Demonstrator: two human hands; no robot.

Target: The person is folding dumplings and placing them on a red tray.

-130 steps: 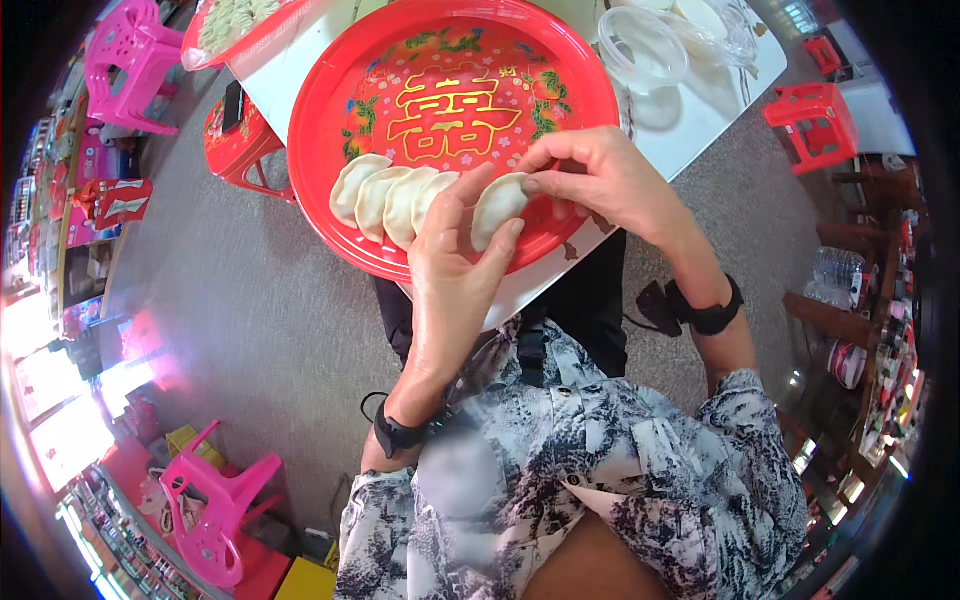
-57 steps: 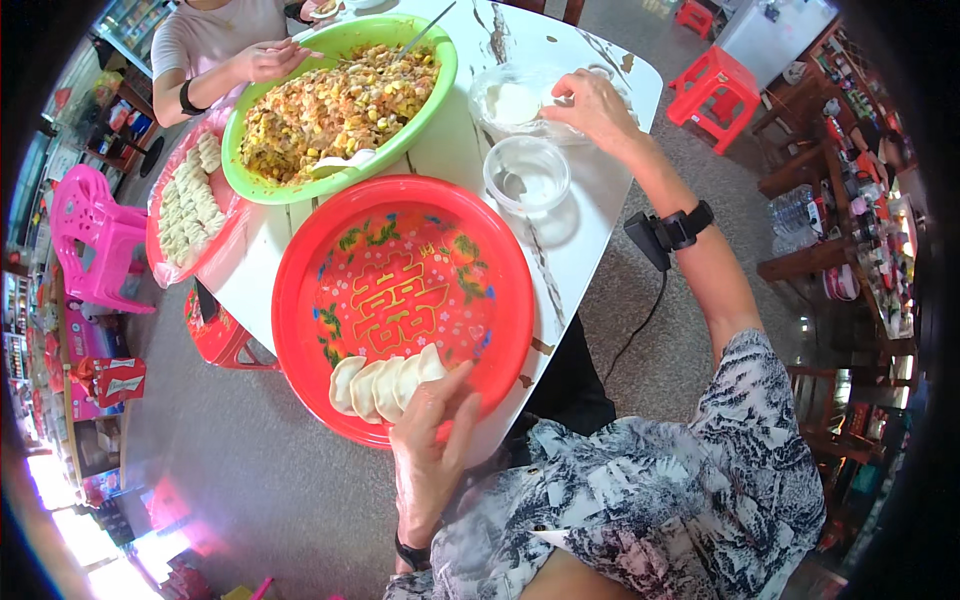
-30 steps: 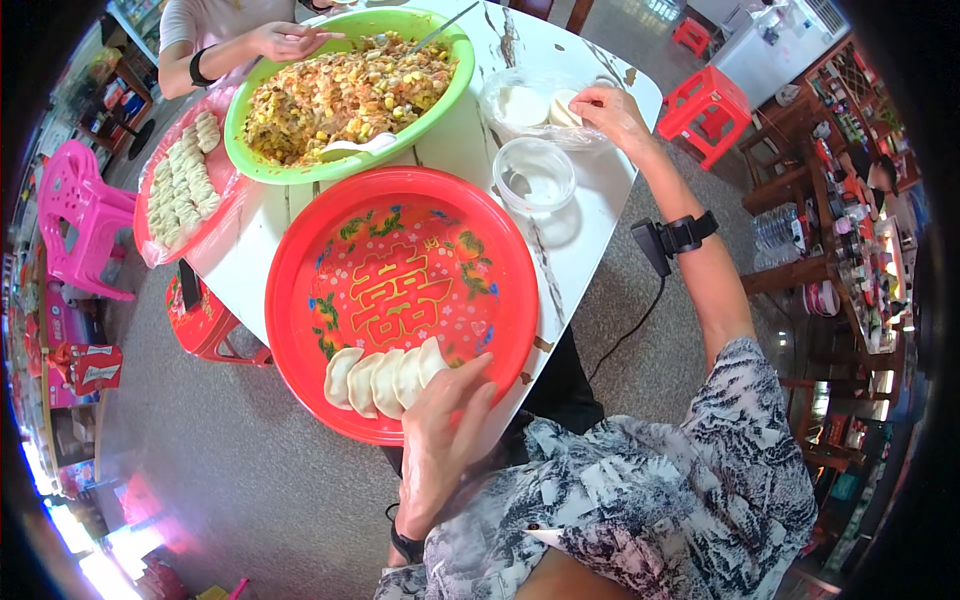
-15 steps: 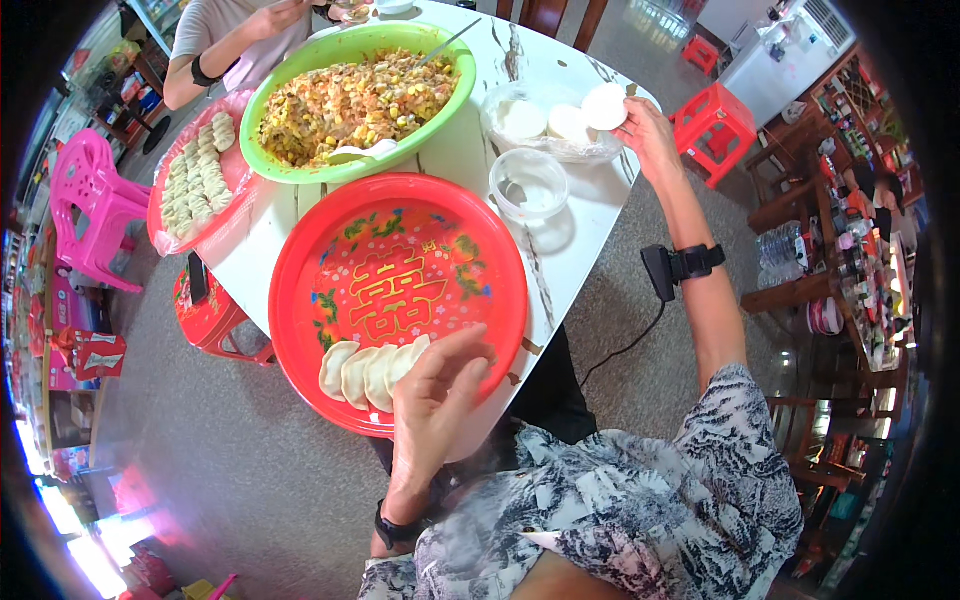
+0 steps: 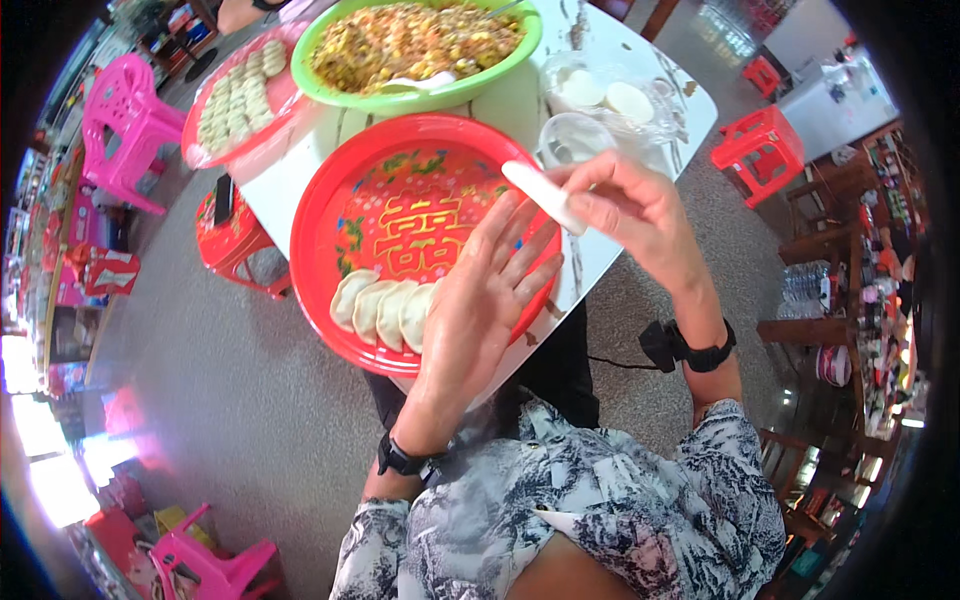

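Note:
A round white dumpling wrapper [image 5: 541, 194], seen nearly edge-on, is pinched at its right edge by my right hand [image 5: 640, 215]. My left hand [image 5: 470, 295] lies open beside it, palm up and fingers stretched, over the right side of a red round tray [image 5: 312, 215]. On the tray's near left part several folded dumplings [image 5: 383, 309] overlap in a row, the rightmost partly hidden by my left hand. Behind my right hand are a clear plastic tub [image 5: 572, 137] and more wrappers [image 5: 628, 102] on a clear plastic bag.
A green basin [image 5: 385, 103] of chopped filling [image 5: 410, 45] with a white spoon [image 5: 420, 83] stands at the back. Left of it, a red tray [image 5: 190, 140] holds rows of finished dumplings. Red stools and pink chairs stand around the table. Another person's arm [image 5: 245, 12] shows at the top.
My right hand has brought the wrapper from the bag toward my left hand. My left hand has lifted off the dumplings and turned palm up. The view has shifted, so the table sits higher.

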